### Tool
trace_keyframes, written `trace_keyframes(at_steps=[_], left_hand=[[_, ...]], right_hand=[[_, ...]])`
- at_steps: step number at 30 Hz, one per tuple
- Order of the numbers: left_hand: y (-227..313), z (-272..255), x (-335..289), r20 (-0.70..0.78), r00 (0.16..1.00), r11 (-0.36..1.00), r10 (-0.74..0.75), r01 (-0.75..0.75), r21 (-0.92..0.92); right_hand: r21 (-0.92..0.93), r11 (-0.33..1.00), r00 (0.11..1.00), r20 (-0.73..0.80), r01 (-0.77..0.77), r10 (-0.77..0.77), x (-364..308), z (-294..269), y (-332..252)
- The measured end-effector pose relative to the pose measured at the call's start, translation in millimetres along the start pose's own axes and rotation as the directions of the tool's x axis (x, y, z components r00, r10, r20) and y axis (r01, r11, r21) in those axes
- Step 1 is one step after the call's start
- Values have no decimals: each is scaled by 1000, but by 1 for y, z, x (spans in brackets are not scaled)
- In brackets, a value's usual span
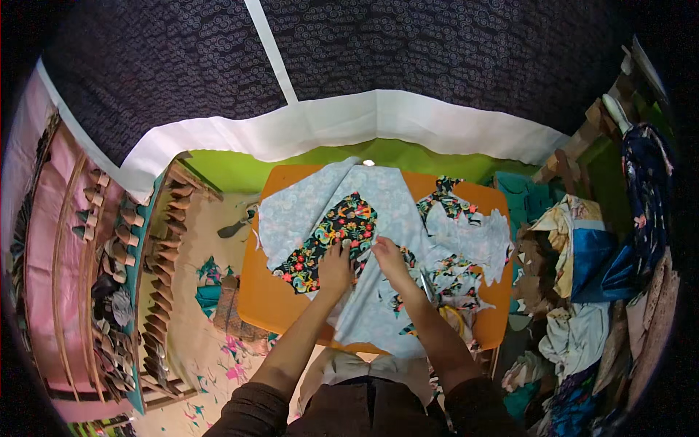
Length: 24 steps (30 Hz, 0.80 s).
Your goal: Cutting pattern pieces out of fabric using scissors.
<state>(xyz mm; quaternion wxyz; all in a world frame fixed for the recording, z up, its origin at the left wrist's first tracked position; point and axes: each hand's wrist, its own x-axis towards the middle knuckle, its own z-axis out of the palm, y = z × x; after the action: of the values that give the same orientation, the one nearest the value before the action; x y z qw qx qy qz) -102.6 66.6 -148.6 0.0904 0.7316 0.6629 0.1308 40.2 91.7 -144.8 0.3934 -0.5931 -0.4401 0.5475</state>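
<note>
A piece of black floral fabric [328, 244] lies printed side up on a larger cloth whose pale wrong side [298, 207] shows. Pressed flat on the floral piece, my left hand [335, 268] has its fingers stretched forward. My right hand [389, 257] is just to the right, its thumb and fingers closed at the edge of the floral piece; it seems to pinch the cloth there. Beside my right forearm lie scissors [427, 285], partly hidden, with a yellow handle [459, 317]. Irregular floral offcuts [455, 273] are heaped at the right.
The cloth covers much of an orange table [273, 309]. Wooden shoe forms [162, 284] line a rack at the left. Fabric scraps [234, 348] litter the floor. Piled cloth and bags [582, 255] stand at the right. A dark patterned cloth [437, 51] hangs ahead.
</note>
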Motion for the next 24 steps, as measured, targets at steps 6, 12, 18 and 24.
trace_keyframes(at_steps=[6, 12, 18, 24], left_hand=[[-35, -26, 14, 267, 955, 782, -129, 264, -565], [-63, -58, 9, 524, 830, -737, 189, 472, -483], [-71, -49, 7, 480, 866, -835, 143, 366, -412], [-55, -51, 9, 434, 886, -867, 167, 341, -364]], right_hand=[[333, 891, 948, 182, -308, 260, -3, 24, -7], [287, 952, 943, 332, -111, 10, -33, 46, -30], [-449, 805, 913, 67, 388, -403, -51, 43, -37], [-321, 879, 930, 8, 351, -369, -56, 51, -71]])
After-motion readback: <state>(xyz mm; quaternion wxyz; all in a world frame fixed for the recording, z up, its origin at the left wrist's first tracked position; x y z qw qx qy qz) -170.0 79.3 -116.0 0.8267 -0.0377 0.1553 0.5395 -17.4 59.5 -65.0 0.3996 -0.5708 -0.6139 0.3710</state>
